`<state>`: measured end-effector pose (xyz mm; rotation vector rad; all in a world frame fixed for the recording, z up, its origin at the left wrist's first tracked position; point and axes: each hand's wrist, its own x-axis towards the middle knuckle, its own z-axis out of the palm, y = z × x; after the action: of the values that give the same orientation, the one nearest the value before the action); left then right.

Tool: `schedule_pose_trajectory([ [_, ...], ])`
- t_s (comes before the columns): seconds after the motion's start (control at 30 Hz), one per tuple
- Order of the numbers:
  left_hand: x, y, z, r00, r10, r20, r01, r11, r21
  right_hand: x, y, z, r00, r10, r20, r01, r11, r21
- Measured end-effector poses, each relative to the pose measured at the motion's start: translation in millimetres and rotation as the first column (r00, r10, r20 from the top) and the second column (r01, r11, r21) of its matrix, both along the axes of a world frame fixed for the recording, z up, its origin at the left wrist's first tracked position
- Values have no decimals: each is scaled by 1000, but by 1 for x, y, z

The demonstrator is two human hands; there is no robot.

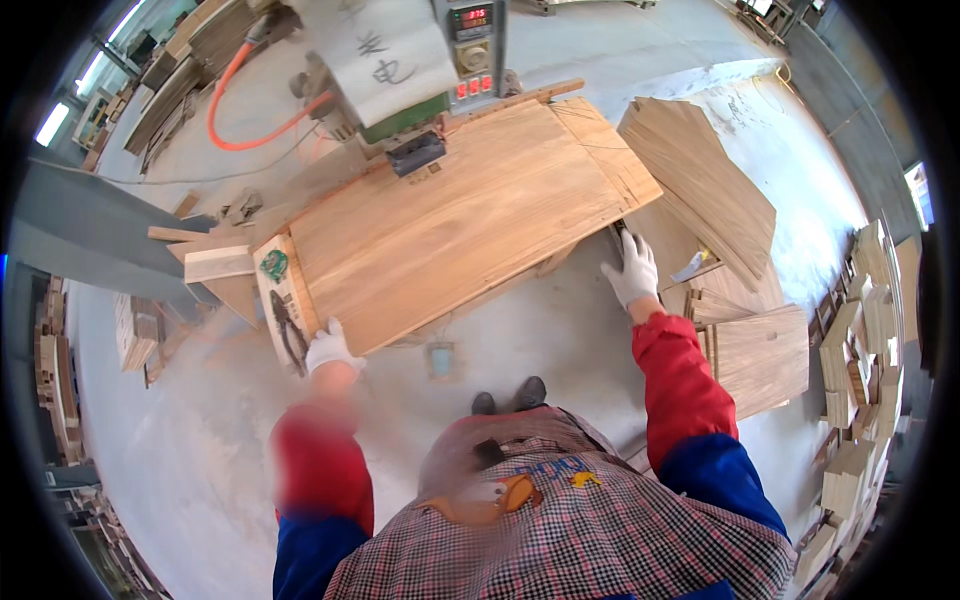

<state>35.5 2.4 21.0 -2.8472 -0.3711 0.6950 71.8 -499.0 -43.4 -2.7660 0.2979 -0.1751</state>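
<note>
A wide, light-brown wooden board lies under the pressing machine's head, tilted across my view. A dark block sits over its far edge, close to a small dark mark. My left hand, in a white glove, is closed around the board's near left corner. At the right front edge, my gloved right hand has its thumb and fingers apart, the fingertips close to the board's underside. Beside the board's left end, pliers and a green coiled item lie on a narrow pale ledge.
The machine carries a control box with red digits and an orange hose. Loose wooden panels are stacked at the right, with more boards below. A grey beam stands left. Timber stacks line the right wall.
</note>
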Motion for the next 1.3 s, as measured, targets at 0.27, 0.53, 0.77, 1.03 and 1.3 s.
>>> schedule_pose_trajectory([
  [0.27,1,3,-5,999,35,13,-35,999,-23,86,-42,36,967,230,-107,-246,954,-172],
  [0.53,5,1,-3,999,27,-27,-27,1000,13,98,-45,53,946,259,-195,-286,949,-129],
  [0.77,8,0,-4,998,17,-60,-14,999,44,99,-41,53,944,219,-248,-260,954,-149],
  [1.03,10,-4,0,995,24,-101,-18,998,59,103,-43,56,939,229,-258,-277,946,-170],
  [1.3,10,-5,1,997,21,-76,-18,999,38,101,-43,56,941,232,-248,-283,939,-197],
])
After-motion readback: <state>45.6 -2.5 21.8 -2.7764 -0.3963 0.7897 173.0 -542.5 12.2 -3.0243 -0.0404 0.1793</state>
